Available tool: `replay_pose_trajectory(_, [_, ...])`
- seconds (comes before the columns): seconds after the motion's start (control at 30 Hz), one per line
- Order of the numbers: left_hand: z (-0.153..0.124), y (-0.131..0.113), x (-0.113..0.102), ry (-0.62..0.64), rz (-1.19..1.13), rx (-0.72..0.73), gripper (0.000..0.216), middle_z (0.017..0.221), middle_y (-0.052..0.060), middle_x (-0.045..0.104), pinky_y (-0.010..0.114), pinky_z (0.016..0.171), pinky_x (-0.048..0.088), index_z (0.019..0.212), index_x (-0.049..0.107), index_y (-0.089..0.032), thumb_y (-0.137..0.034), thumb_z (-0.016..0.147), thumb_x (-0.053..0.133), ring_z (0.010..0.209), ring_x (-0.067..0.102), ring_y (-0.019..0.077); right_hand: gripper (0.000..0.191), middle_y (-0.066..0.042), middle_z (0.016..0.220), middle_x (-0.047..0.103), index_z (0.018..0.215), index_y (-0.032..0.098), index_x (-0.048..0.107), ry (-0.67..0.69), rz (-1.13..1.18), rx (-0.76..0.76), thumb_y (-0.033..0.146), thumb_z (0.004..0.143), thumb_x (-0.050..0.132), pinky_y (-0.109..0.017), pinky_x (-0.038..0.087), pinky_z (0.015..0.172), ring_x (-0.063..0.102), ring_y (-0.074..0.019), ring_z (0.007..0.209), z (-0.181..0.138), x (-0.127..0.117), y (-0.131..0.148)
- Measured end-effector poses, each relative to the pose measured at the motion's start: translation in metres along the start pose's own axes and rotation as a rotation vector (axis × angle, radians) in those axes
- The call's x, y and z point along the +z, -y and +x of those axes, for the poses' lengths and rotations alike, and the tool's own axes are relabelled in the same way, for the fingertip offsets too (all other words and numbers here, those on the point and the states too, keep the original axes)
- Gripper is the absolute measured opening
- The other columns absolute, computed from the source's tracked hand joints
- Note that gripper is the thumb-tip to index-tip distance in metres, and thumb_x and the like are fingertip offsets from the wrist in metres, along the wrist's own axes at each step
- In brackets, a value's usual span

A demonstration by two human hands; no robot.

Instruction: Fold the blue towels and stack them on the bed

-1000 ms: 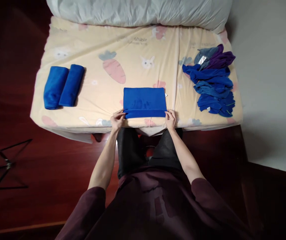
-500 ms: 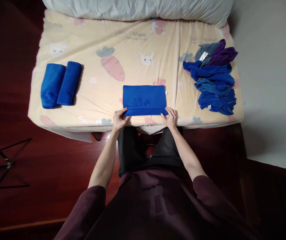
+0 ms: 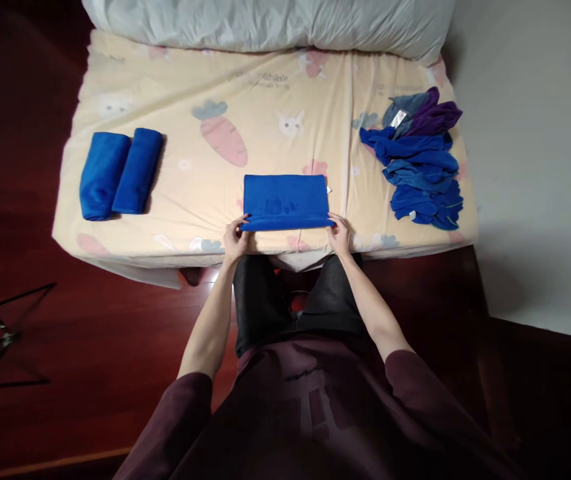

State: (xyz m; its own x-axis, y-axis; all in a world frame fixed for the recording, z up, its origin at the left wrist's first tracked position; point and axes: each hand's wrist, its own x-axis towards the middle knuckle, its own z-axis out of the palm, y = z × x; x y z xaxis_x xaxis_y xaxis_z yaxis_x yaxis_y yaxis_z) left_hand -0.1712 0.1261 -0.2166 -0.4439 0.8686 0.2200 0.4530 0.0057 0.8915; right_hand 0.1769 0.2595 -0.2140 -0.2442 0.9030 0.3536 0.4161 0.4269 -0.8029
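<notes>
From my remote seat I see a blue cloth (image 3: 285, 200), folded to a flat rectangle, lying on the bed (image 3: 185, 200) close to its near edge, straight ahead at twelve o'clock from the person's body. My left hand (image 3: 236, 238) is clamped on the cloth's near-left corner and my right hand (image 3: 340, 235) on its near-right corner. The fingers of both are pinched together over the fabric, and the near edge between them is raised into a narrow lip while the rest lies flat on the sheet. The sheet is pale yellow, printed with carrots and rabbits.

At about nine o'clock from the cloth, well apart from it, two rolled blue towels (image 3: 119, 173) lie side by side and touching, their long axes running roughly toward twelve. At about three o'clock, also well apart, a loose heap of blue and purple cloths (image 3: 420, 163) sits near the bed's right edge, with a small white tag showing near its far end. A grey duvet (image 3: 275, 23) is bunched across the far end of the bed at twelve o'clock.

The dark wooden floor (image 3: 65, 320) spreads out at seven to nine o'clock. A black wire stand (image 3: 0, 337) lies on it at the frame's left edge.
</notes>
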Motion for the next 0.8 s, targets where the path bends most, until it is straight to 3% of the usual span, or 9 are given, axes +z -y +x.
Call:
replay_pose_trajectory(0.17, [0.000,0.015,0.003,-0.028,-0.092,-0.055,0.041,0.129,0.014,0.070,0.033,0.084,0.055,0.113,0.060,-0.021,-0.057,0.095,0.065,0.109,0.068,0.0229,0.030,-0.011,0.124,0.073,0.119,0.020,0.069,0.004,0.022,0.070,0.031,0.096,0.053,-0.039,0.056,0.102,0.068,-0.0237,0.113,0.000,0.002,-0.006])
replay_pose_trajectory(0.33, [-0.002,0.013,0.006,-0.117,-0.033,-0.154,0.052,0.098,0.007,0.068,0.032,0.078,0.054,0.110,0.060,-0.019,-0.068,0.093,0.062,0.080,0.064,0.0174,0.042,-0.007,0.086,0.069,0.097,0.018,0.067,0.008,-0.025,0.234,0.056,0.101,0.050,-0.033,0.057,0.079,0.064,-0.0205,0.080,0.000,0.005,-0.007])
replay_pose_trajectory(0.57, [-0.002,0.006,0.009,-0.173,-0.052,-0.160,0.061,0.095,0.007,0.068,0.034,0.085,0.054,0.108,0.063,-0.019,-0.077,0.095,0.050,0.091,0.066,0.0202,0.055,-0.004,0.077,0.062,0.087,0.021,0.061,0.007,-0.024,0.230,0.070,0.101,0.041,-0.030,0.053,0.072,0.060,-0.0186,0.074,0.001,0.006,-0.003])
replay_pose_trajectory(0.8, [0.000,0.012,0.010,-0.175,-0.056,-0.188,0.056,0.090,0.007,0.069,0.031,0.078,0.053,0.105,0.064,-0.018,-0.072,0.094,0.055,0.082,0.065,0.0178,0.058,-0.004,0.075,0.063,0.087,0.019,0.065,-0.006,-0.023,0.224,0.070,0.101,0.042,-0.030,0.052,0.071,0.060,-0.0180,0.071,0.003,0.011,-0.007])
